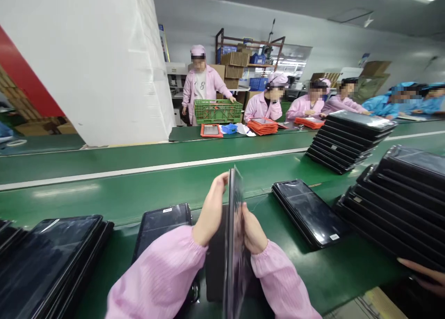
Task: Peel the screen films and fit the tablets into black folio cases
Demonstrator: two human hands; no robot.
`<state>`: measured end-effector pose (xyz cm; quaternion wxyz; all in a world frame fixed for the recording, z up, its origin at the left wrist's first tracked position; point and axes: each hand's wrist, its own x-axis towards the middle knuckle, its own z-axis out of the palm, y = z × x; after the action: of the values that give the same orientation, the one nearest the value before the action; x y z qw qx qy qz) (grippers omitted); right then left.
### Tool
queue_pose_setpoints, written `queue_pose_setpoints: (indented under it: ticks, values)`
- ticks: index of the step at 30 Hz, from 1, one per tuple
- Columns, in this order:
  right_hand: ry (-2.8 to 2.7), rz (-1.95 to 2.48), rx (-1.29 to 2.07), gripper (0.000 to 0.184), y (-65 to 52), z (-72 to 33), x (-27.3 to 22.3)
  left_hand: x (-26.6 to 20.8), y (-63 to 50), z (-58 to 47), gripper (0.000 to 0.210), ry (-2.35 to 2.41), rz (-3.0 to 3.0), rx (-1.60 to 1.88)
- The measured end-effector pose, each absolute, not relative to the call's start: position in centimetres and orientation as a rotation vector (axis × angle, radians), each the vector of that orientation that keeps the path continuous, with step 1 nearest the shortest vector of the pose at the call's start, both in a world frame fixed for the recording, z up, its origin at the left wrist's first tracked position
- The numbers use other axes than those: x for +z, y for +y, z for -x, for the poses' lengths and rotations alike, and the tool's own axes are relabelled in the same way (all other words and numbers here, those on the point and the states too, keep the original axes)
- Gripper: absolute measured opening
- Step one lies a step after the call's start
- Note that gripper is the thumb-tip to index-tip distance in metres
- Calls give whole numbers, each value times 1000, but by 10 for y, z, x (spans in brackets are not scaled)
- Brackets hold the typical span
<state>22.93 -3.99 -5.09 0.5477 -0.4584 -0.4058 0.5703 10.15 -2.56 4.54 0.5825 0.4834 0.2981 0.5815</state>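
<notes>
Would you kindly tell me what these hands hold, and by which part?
A tablet, held upright: left hand on its left face near the top, right hand on its right face.

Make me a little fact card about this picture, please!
Left hand: on the left side of an upright, thin, dark rectangular tablet
Right hand: on its right side
To the left: black rectangular tablet with a white label
To the right: short pile of flat black tablets, then a taller black tablet stack
Underneath: long green work surface
Across: person in pink clothes behind a green plastic crate

Green bench (333,275), stacks of black devices (347,142), apparently tablets
</notes>
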Motion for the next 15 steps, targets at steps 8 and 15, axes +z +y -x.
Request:
queue_pose_setpoints:
  ticks: [8,15]
  values:
    - [-901,1239,922,52,-46,-290,-28,-59,-123,-90,51,796,-763,845]
    - [-1043,1538,568,34,-90,-306,-16,-112,-132,-111,45,595,-383,840]
